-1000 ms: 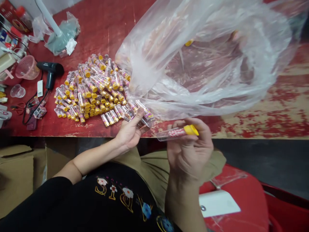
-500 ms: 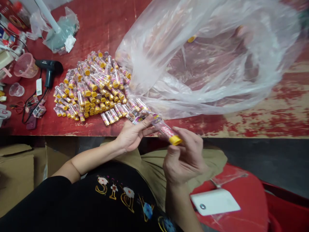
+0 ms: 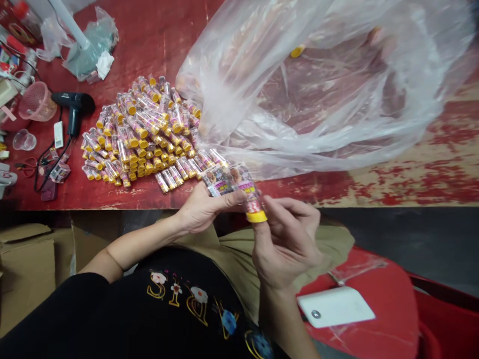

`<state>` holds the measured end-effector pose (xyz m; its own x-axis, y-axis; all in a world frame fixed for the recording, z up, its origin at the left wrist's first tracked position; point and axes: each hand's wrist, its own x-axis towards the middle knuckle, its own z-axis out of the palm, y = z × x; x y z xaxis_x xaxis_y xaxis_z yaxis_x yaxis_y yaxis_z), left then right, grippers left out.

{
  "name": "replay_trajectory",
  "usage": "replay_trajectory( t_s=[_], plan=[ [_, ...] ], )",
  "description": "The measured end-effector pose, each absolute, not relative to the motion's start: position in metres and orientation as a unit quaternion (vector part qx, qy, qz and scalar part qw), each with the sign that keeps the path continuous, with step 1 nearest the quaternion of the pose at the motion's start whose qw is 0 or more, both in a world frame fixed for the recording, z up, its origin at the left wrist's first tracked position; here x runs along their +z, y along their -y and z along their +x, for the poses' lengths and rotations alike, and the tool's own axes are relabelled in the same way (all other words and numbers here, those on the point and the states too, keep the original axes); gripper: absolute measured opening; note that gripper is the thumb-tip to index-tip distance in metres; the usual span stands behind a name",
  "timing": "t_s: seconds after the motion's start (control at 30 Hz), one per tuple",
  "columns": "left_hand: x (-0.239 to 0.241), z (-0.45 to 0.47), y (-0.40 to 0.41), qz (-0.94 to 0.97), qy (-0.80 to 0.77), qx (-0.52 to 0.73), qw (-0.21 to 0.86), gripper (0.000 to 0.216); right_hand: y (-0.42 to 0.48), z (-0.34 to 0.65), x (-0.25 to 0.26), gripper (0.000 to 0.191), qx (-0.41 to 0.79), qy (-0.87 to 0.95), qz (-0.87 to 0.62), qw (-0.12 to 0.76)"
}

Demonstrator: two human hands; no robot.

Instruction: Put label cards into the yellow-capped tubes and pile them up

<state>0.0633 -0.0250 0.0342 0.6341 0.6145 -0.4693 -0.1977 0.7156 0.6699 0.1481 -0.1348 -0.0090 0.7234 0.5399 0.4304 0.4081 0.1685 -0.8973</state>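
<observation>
A clear tube with a yellow cap [image 3: 256,216] and pink-and-white contents points toward me, its upper part covered by a printed wrapper [image 3: 242,180]. My right hand [image 3: 286,244] pinches it near the cap between thumb and fingers. Closed around printed wrappers [image 3: 217,182] in purple and black is my left hand [image 3: 202,207], its thumb lying against the side of the tube. How many wrappers it holds is hidden. Just beyond, a short row of wrapped tubes [image 3: 175,174] lies at the foot of a large pile of yellow-capped tubes [image 3: 144,129].
A big clear plastic bag [image 3: 239,104] spreads over the red table [image 3: 160,30] on the right. A black hair dryer [image 3: 76,107], a pink basket [image 3: 39,102] and pliers [image 3: 28,168] lie left. A white phone [image 3: 339,306] rests on a red stool [image 3: 396,299] beside me.
The tube has turned more upright and moved slightly left, with its printed front now facing me. My right fingers have come closer around the cap; the left hand has barely moved.
</observation>
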Motion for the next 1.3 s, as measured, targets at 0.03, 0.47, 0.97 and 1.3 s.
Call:
replay_trajectory(
  t_s=[0.03, 0.47, 0.97, 1.3],
  plan=[
    [0.034, 0.063, 0.026, 0.302, -0.358, 0.239, 0.851, 0.055, 0.133, 0.147, -0.009, 0.049, 0.044, 0.36, -0.646, 0.672],
    [0.027, 0.06, 0.033, 0.316, -0.364, 0.259, 0.837, 0.052, 0.118, 0.144, -0.003, 0.019, 0.0, 0.302, -0.677, 0.671],
    [0.001, 0.05, 0.028, 0.272, -0.395, 0.292, 0.828, 0.048, 0.096, 0.147, -0.037, 0.011, 0.074, 0.279, -0.681, 0.672],
    [0.004, 0.02, 0.001, 0.195, -0.448, 0.345, 0.801, 0.031, 0.014, 0.225, -0.056, 0.03, 0.107, 0.49, -0.669, 0.548]
  ],
)
